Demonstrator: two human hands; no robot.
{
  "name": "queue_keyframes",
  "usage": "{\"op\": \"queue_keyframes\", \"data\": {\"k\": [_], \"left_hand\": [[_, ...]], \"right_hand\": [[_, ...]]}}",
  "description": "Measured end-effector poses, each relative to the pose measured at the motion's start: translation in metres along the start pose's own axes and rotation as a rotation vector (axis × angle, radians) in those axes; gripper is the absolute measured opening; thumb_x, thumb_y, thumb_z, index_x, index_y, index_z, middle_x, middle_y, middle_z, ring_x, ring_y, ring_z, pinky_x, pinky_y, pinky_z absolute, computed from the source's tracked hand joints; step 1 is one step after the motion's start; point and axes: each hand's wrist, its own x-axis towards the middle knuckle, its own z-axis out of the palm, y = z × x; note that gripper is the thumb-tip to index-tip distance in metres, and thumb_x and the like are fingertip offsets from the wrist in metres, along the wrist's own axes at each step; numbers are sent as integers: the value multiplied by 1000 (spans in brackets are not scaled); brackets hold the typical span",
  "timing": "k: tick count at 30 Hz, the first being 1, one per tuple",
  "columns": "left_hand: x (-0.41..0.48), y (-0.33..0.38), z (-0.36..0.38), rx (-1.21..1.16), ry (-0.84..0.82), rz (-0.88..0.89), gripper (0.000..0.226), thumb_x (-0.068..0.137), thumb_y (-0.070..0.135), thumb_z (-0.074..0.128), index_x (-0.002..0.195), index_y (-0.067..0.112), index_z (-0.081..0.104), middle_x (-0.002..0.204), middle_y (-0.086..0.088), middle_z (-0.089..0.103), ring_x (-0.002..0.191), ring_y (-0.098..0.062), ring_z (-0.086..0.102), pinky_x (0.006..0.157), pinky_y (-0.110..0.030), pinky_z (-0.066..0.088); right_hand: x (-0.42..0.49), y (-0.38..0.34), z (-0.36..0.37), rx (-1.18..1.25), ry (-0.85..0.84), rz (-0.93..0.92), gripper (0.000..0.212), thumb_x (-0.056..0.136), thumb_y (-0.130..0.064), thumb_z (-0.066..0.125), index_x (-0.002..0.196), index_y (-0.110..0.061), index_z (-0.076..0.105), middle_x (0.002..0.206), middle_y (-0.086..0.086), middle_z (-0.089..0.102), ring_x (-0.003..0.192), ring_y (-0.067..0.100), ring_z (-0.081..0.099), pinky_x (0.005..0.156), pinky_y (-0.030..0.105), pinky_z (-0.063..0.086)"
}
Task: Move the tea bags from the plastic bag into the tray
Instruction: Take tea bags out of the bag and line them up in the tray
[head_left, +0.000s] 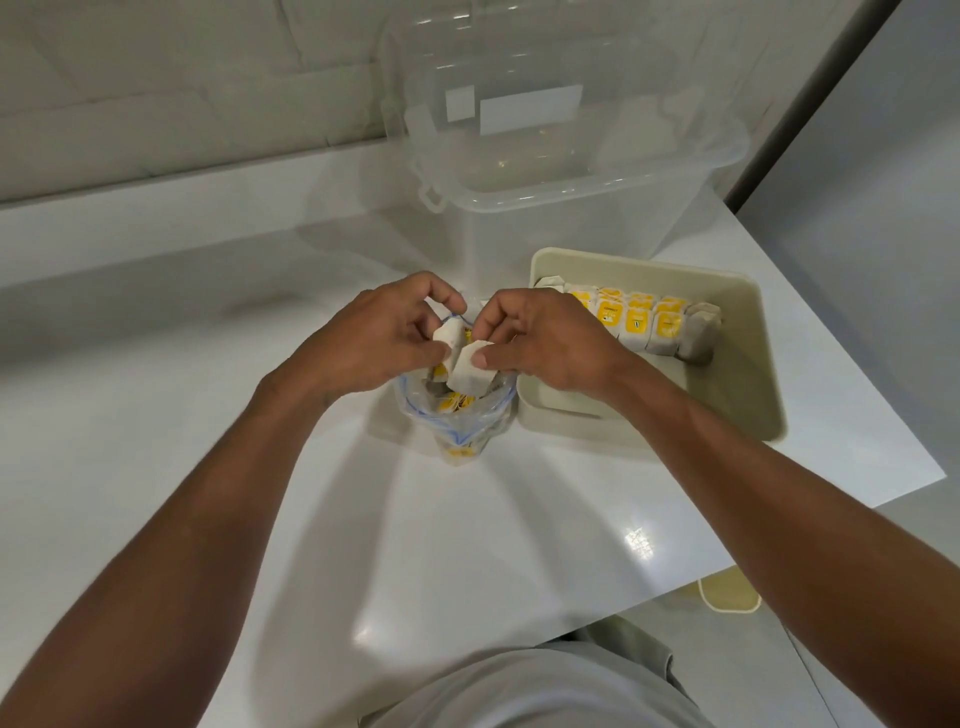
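A clear plastic bag (457, 421) with a blue zip edge stands on the white table, holding several tea bags with yellow labels. Both hands meet just above its mouth. My left hand (374, 338) pinches a pale tea bag (449, 332). My right hand (545, 343) pinches another tea bag (467, 371) hanging over the opening. To the right of the bag sits a cream tray (748, 395) with a row of tea bags (639, 322) lined up along its far side.
A large clear plastic storage box (561, 171) stands behind the tray and bag. The white table (182, 395) ends at its right edge beside the tray. A cream object (727, 592) lies on the floor below that edge.
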Motion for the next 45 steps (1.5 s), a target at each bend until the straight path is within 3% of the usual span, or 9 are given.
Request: {"op": "queue_keyframes", "data": {"k": [4, 9, 14, 17, 21, 25, 34, 40, 45], "left_hand": [[3, -4, 2, 7, 45, -22, 16, 87, 16, 72, 94, 30, 74, 84, -1, 65, 71, -15, 60, 74, -33, 46], [5, -7, 3, 67, 107, -57, 18, 89, 17, 69, 88, 34, 75, 88, 13, 71, 79, -10, 68, 73, -28, 49], [4, -5, 0, -107, -10, -58, 19, 91, 9, 68, 98, 24, 78, 91, -9, 68, 82, -21, 66, 80, -40, 54], [6, -5, 1, -136, -5, -79, 16, 92, 9, 68, 99, 21, 76, 88, -5, 65, 82, -19, 64, 83, -43, 56], [10, -3, 3, -90, 36, -74, 17, 89, 14, 71, 95, 28, 76, 85, -2, 67, 84, -26, 65, 83, -46, 56], [13, 2, 4, -75, 67, -43, 21, 89, 15, 71, 91, 35, 75, 81, 9, 67, 74, -10, 65, 78, -43, 56], [24, 32, 11, -64, 86, 65, 8, 92, 23, 70, 94, 29, 74, 84, 3, 73, 73, -15, 72, 65, -26, 52], [41, 54, 21, -30, 68, 115, 5, 90, 22, 73, 94, 25, 74, 84, 4, 75, 78, -12, 73, 75, -44, 60], [62, 68, 33, 88, 81, 190, 7, 88, 26, 74, 92, 30, 74, 83, 10, 74, 80, -7, 70, 81, -37, 57]], "right_hand": [[2, 2, 0, -20, 16, 5, 12, 78, -13, 80, 86, -16, 72, 65, -9, 64, 58, 0, 58, 57, 16, 44], [2, 4, -1, 52, -39, 16, 13, 79, -7, 77, 88, -15, 72, 67, -6, 66, 62, 7, 60, 59, 20, 48], [0, 3, -2, 1, 38, 11, 13, 80, -10, 78, 87, -14, 69, 69, -2, 71, 59, 6, 63, 56, 16, 45], [-4, 1, -2, 72, -21, 14, 11, 81, -9, 78, 89, -9, 69, 71, 5, 69, 61, 9, 63, 55, 16, 46], [-4, 1, -6, 8, 27, 4, 11, 79, -13, 80, 86, -13, 72, 70, -7, 67, 57, -3, 58, 53, 9, 42], [-6, 2, -9, -14, 68, -17, 11, 78, -17, 81, 85, -16, 72, 71, -12, 64, 57, -6, 55, 53, 7, 40], [-17, 15, -32, 34, 197, -10, 11, 79, -18, 81, 84, -21, 71, 68, -8, 68, 57, 5, 61, 55, 18, 47], [-28, 27, -57, 65, 261, 22, 10, 80, -15, 77, 83, -22, 72, 69, -5, 68, 63, 10, 62, 56, 21, 48], [-36, 38, -83, 8, 336, 41, 7, 80, -18, 78, 83, -22, 73, 75, -7, 69, 61, 3, 57, 60, 20, 49]]}}
